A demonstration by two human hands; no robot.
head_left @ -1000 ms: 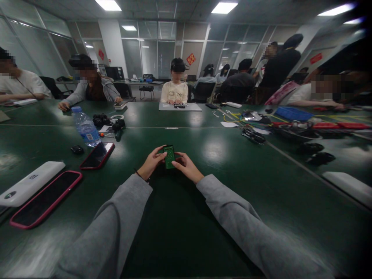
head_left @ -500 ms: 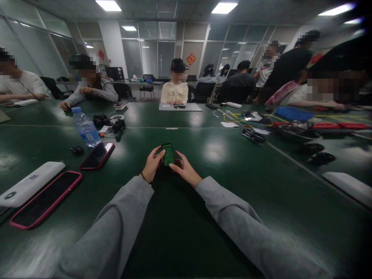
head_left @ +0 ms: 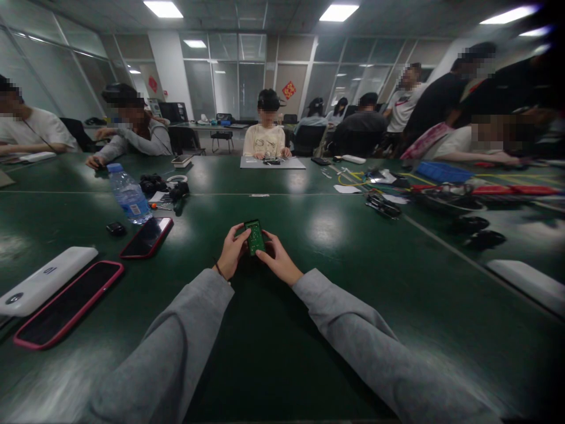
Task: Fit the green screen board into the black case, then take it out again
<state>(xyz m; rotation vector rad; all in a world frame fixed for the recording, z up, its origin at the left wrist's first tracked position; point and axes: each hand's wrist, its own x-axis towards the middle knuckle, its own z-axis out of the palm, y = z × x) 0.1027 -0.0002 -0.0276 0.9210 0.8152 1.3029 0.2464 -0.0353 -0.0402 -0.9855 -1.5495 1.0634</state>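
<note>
Left hand [head_left: 230, 253] and right hand [head_left: 279, 259] meet (fingers curled).

Open-plan office turned into a shared workroom

Beyond the fingers [head_left: 247, 234] stretches a long green table [head_left: 309, 330] with seated people [head_left: 265, 136] working at it; glass partition walls [head_left: 238, 82] and ceiling light panels [head_left: 339, 12] stand farther back, and tools with cables [head_left: 384, 203] lie to the fingers' right.
</note>
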